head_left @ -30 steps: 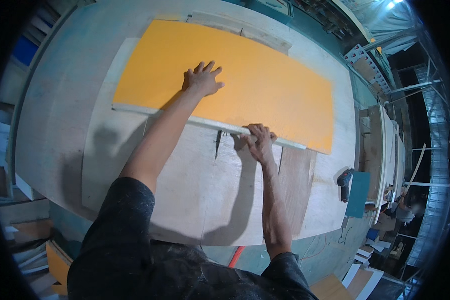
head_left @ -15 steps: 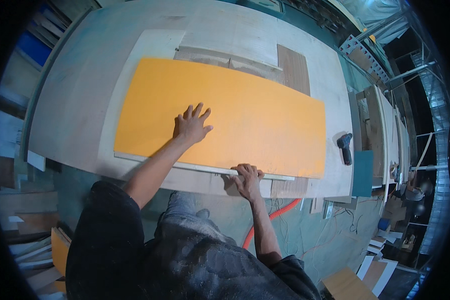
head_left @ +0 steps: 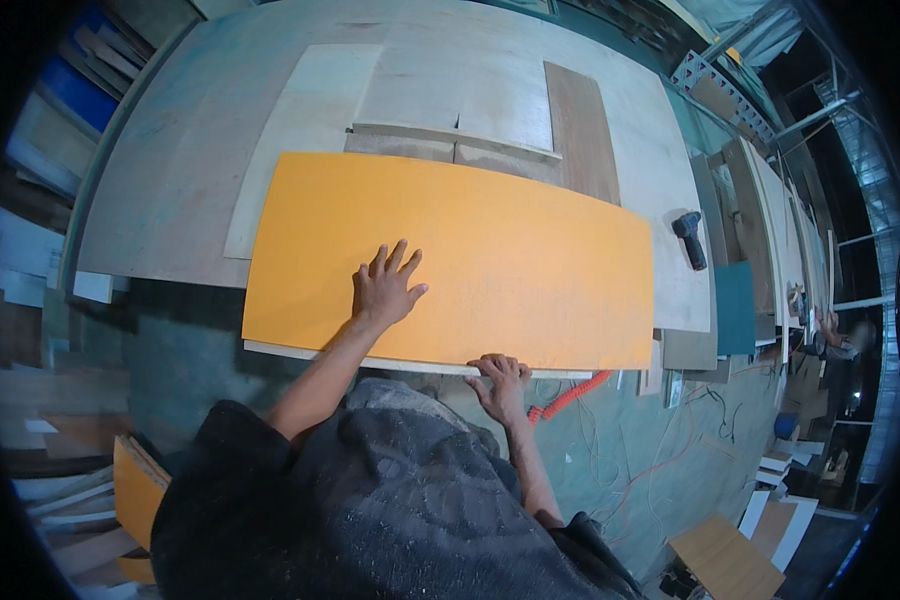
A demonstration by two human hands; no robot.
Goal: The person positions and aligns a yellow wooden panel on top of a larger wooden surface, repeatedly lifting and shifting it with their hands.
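A long orange panel (head_left: 530,265) lies flat on the large work table, its near part overhanging the front edge. My left hand (head_left: 387,290) rests palm down on its face, left of the middle, with the fingers spread and nothing held. At the near edge, right of the middle, my right hand (head_left: 503,388) is closed round the panel, fingertips on top; its thumb is partly hidden. A pale strip (head_left: 280,350) shows along the panel's near edge, and I cannot tell whether it is the panel's own edge or a board beneath.
The table (head_left: 170,190) also carries thin boards, including a brown board (head_left: 582,130), beyond the panel. A dark cordless power tool (head_left: 689,238) lies to its right. An orange coiled hose (head_left: 570,398) and cables are below. Offcuts (head_left: 80,440) stand at left; another person (head_left: 850,342) is far right.
The orange panel has slid toward me under both hands, from lying mostly on the table to overhanging its near edge. More of the boards behind it shows.
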